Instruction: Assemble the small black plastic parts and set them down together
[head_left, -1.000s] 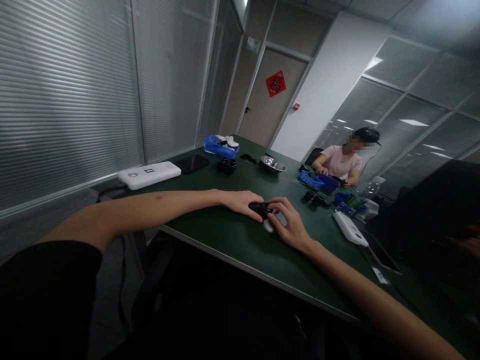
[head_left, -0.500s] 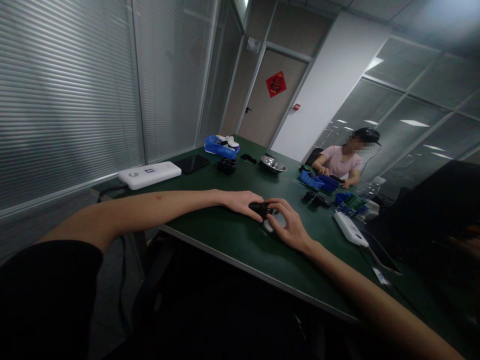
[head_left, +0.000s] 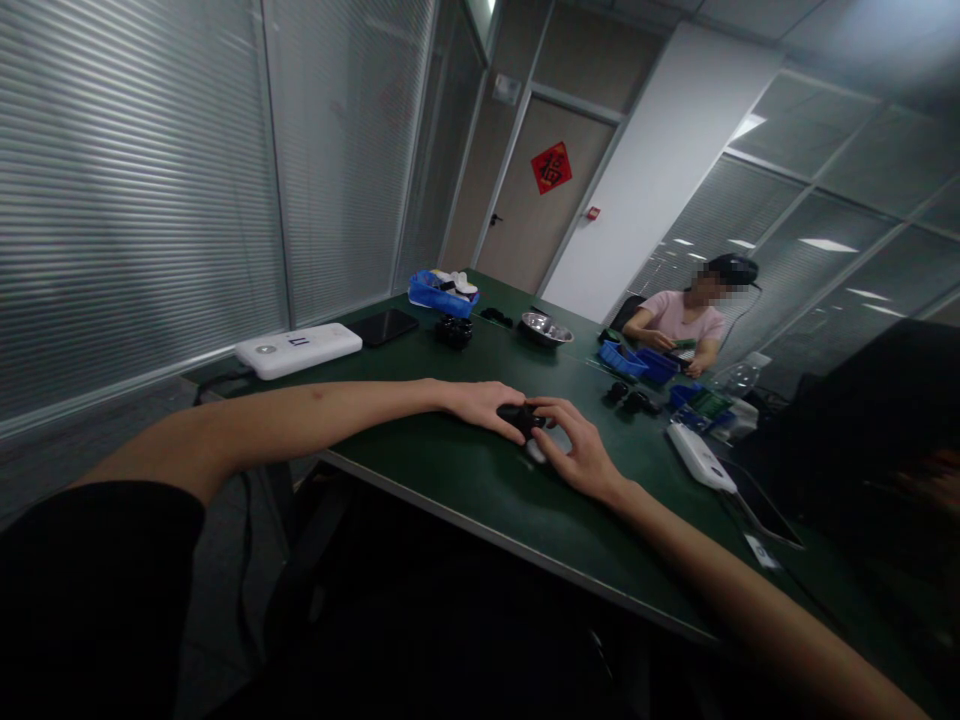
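Note:
A small black part (head_left: 517, 417), rounded and shiny, is between my two hands just above the green table. My left hand (head_left: 484, 405) is closed around its left side, thumb toward me. From the right, my right hand (head_left: 574, 452) curves its thumb and fingertips onto the other end of the part. Its exact kind cannot be made out. Under the right fingers a pale whitish patch (head_left: 537, 452) shows on the table; the hand hides most of it.
Behind my hands are a metal bowl (head_left: 546, 330), a pile of black parts (head_left: 454, 332) and a blue bin (head_left: 442, 295). A white power bank (head_left: 300, 350) and phone (head_left: 384, 327) lie left; another white device (head_left: 701, 458) lies right. A co-worker (head_left: 684, 318) sits across.
My hands and the black part stay almost still. Across the table, the co-worker's hands have risen slightly and now hold something green.

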